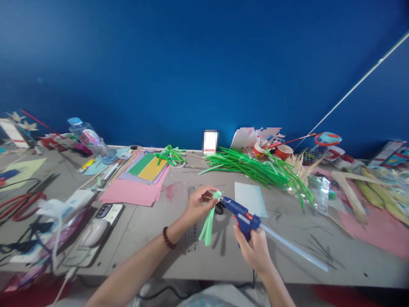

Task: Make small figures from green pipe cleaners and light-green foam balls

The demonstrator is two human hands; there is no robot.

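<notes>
Pinches one pale-green strip piece (pixel 208 226) in left hand (pixel 200 207), mid-scene; grips one blue glue gun (pixel 242 215) in right hand (pixel 255 253), just right. Shows one ruler (pixel 192 241) left, one bottle (pixel 89 137) far left.

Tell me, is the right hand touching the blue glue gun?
Touching. The head view shows the right hand wrapped around the lower part of the blue glue gun.

No text reads clearly; the label (pixel 90 137) on the bottle (pixel 102 149) is blurred.
</notes>
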